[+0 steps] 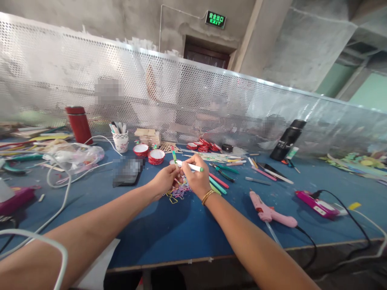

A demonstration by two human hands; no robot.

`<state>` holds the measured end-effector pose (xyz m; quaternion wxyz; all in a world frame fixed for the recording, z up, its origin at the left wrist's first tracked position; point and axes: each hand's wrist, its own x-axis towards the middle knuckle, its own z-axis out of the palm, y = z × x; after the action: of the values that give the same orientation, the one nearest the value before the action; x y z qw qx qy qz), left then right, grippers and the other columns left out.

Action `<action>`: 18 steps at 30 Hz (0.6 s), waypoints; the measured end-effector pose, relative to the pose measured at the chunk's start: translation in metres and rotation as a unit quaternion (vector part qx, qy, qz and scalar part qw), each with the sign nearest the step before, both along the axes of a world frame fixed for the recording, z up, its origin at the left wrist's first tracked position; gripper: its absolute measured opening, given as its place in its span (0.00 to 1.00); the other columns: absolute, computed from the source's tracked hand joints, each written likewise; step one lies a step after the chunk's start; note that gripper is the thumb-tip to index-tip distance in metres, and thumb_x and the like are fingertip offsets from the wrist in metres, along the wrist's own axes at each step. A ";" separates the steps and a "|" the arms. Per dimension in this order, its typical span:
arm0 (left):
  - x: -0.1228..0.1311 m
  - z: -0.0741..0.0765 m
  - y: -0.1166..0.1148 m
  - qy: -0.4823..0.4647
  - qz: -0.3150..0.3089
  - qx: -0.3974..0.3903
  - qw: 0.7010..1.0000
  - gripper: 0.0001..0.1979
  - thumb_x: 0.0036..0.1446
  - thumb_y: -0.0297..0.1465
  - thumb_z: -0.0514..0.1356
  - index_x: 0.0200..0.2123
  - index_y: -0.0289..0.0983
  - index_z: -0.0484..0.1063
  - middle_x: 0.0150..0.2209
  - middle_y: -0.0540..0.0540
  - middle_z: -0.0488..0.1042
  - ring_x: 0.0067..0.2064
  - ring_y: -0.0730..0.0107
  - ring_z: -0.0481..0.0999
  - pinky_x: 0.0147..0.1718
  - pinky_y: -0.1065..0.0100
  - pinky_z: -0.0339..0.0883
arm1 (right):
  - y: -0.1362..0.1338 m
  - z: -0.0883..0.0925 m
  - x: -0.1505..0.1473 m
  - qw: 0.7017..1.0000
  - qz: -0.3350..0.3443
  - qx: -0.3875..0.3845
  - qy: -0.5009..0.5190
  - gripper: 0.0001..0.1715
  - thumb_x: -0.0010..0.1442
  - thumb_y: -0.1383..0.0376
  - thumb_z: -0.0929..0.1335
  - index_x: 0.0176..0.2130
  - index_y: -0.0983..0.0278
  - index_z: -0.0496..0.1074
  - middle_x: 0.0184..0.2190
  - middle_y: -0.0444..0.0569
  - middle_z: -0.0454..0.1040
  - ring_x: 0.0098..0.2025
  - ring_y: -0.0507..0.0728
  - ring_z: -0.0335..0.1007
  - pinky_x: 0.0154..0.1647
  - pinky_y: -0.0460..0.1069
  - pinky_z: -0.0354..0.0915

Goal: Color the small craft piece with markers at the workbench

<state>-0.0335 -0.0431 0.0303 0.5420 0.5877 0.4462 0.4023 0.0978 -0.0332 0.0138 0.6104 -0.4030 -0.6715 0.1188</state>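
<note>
Over the middle of the blue table, my left hand (165,180) pinches a thin, upright stick (173,154) coloured red and green. My right hand (198,176), with a gold bracelet at its wrist, grips a white marker (193,166) that has a green end. The marker's other end points at the stick, close to my left fingers; whether it touches cannot be made out. Below both hands lies a heap of small coloured loops (178,192). Just right of my right hand are a red marker (219,181) and green ones.
A phone (128,172) and red-rimmed round tins (156,156) lie left of the hands. Pliers (223,172) and a pink glue gun (270,212) are to the right. A red flask (79,125), a cup of pens (121,141) and a black bottle (287,139) stand behind.
</note>
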 end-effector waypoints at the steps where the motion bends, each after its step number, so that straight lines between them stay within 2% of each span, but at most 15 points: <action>1: 0.000 0.000 0.000 0.000 0.002 0.000 1.000 0.10 0.62 0.33 0.51 0.29 0.36 0.64 0.23 0.52 0.69 0.17 0.82 0.63 0.16 0.77 0.50 | 0.000 0.000 0.000 1.000 -0.009 0.005 0.001 0.07 0.59 0.62 0.65 0.30 0.61 0.64 0.24 0.42 0.71 0.27 0.53 0.68 0.32 0.48 0.63; 3: 0.001 0.000 0.000 0.001 0.006 0.000 1.000 0.10 0.62 0.33 0.51 0.29 0.36 0.64 0.23 0.52 0.69 0.17 0.82 0.63 0.17 0.77 0.51 | 0.000 0.000 0.000 1.000 -0.017 0.013 0.005 0.07 0.59 0.62 0.65 0.29 0.61 0.64 0.25 0.43 0.71 0.28 0.53 0.67 0.32 0.48 0.63; 7: 0.001 0.000 0.000 0.001 0.000 0.000 1.000 0.09 0.62 0.32 0.51 0.30 0.36 0.64 0.24 0.52 0.69 0.17 0.82 0.63 0.16 0.78 0.49 | 0.000 0.000 0.000 1.000 0.007 -0.002 -0.001 0.07 0.59 0.61 0.65 0.30 0.61 0.64 0.24 0.42 0.70 0.27 0.53 0.67 0.31 0.47 0.63; 12: 0.000 -0.001 0.001 0.001 0.003 0.004 1.000 0.10 0.62 0.33 0.51 0.30 0.36 0.64 0.23 0.51 0.69 0.17 0.82 0.63 0.16 0.77 0.49 | 0.000 0.000 0.001 1.000 -0.021 0.010 0.001 0.07 0.59 0.61 0.65 0.30 0.61 0.64 0.25 0.42 0.70 0.28 0.53 0.67 0.32 0.48 0.63; 18: 0.001 -0.002 0.000 0.010 -0.007 0.000 1.000 0.09 0.63 0.33 0.50 0.31 0.36 0.63 0.24 0.52 0.69 0.17 0.82 0.62 0.15 0.77 0.48 | 0.000 -0.002 -0.001 1.000 0.022 -0.015 0.009 0.07 0.59 0.61 0.65 0.31 0.61 0.63 0.23 0.41 0.70 0.26 0.52 0.68 0.31 0.47 0.63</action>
<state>-0.0330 -0.0430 0.0286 0.5406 0.5942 0.4475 0.3929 0.0966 -0.0333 0.0122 0.6074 -0.3966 -0.6727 0.1461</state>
